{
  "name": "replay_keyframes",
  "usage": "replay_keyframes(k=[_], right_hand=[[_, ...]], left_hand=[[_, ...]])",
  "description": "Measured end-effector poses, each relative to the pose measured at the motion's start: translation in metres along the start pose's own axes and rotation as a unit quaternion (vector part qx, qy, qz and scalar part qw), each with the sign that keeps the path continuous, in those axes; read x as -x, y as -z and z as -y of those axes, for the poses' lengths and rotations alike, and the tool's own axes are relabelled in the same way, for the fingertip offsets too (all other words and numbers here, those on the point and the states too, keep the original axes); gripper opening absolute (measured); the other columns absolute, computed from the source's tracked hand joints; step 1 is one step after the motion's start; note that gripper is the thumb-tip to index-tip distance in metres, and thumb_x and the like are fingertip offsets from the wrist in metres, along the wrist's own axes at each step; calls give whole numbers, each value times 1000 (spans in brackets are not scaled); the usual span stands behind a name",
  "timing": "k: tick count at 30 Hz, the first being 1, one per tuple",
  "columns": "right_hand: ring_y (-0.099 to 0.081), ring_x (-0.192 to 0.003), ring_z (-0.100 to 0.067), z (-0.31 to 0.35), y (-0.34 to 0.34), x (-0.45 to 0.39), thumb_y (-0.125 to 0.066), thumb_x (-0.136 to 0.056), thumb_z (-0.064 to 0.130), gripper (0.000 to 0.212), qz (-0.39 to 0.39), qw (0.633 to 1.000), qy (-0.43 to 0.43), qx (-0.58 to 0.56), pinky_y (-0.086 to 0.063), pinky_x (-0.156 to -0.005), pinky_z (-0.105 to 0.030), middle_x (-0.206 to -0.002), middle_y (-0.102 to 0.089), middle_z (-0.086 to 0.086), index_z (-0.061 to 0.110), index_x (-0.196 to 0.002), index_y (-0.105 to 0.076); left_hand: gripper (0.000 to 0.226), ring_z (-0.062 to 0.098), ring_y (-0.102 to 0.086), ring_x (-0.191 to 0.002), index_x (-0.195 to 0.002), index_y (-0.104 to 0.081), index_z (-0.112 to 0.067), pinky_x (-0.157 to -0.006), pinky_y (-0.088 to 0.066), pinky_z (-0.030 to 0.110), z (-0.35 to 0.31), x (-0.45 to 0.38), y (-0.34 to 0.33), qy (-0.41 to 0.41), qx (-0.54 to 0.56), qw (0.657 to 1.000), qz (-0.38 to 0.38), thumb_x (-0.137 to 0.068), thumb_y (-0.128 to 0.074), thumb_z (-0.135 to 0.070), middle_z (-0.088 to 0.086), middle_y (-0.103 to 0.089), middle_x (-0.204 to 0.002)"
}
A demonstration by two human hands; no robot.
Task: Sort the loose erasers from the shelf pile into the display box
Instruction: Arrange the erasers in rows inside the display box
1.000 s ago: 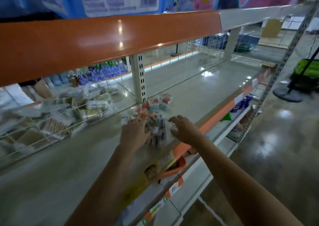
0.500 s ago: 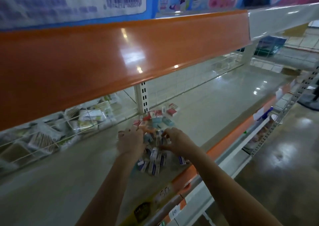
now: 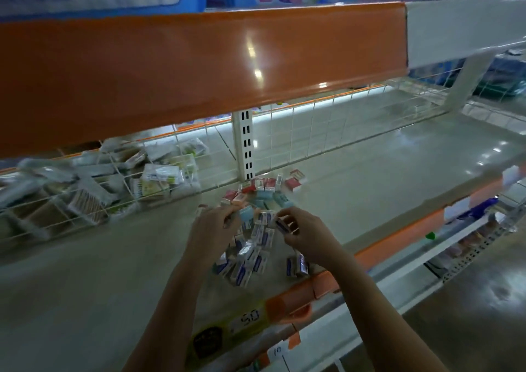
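We see both hands in the eraser pile [image 3: 250,246] near the shelf [image 3: 370,178] front edge. Right hand [image 3: 306,236] fingers pinch one blue-wrapped eraser [image 3: 283,225]. Left hand [image 3: 213,229] curls over pile erasers; can't tell whether it grips any. Red erasers [image 3: 294,182] lie toward the back edge.
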State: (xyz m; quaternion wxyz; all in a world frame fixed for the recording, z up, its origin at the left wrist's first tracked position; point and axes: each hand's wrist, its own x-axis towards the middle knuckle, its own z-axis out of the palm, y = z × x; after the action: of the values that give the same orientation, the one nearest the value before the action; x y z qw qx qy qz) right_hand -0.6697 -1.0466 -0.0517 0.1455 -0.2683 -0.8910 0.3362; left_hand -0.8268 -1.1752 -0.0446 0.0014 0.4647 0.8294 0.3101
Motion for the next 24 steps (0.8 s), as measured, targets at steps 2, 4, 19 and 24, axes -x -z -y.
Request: replay_keyframes(k=[2, 4, 19, 24], right_hand=[[-56, -89, -4, -2, 3, 4, -62, -86, 13, 34, -9, 1000, 16, -23, -45, -74, -8, -109, -61, 2, 18, -118, -55], [-57, -88, -3, -3, 7, 7, -62, -86, 13, 31, -19, 998, 27, -45, -47, -76, -10, -106, -60, 6, 20, -116, -56], [-57, -91, -9, -4, 37, 31, -59, -82, -3, 29, -75, 990, 86, -79, -47, -85, -16, -101, -58, 3, 16, -105, -60], [-57, -93, -10, -10, 43, 39, -58, -84, -2, 28, -72, 992, 72, -80, -47, -86, -18, -104, -59, 0, 14, -107, -61]], left_hand=[[22, 3, -57, -69, -114, -63, -24, -55, -35, 10, -2, 5, 5, -13, 75, 997, -28, -95, -52, -19, -7, -64, -88], [20, -3, -58, -79, -108, -62, -28, -59, -41, 8, -6, 9, 8, -21, 137, 990, -36, -95, -51, -18, -15, -62, -96], [42, -4, -61, -83, -95, -61, -47, -63, -47, 11, -35, 10, -10, 9, 341, 937, 79, -77, -74, -11, -13, -65, -99], [38, 5, -63, -86, -96, -61, -40, -68, -55, 24, -44, 9, -17, 20, 395, 910, 121, -77, -73, -10, -16, -65, -96]])
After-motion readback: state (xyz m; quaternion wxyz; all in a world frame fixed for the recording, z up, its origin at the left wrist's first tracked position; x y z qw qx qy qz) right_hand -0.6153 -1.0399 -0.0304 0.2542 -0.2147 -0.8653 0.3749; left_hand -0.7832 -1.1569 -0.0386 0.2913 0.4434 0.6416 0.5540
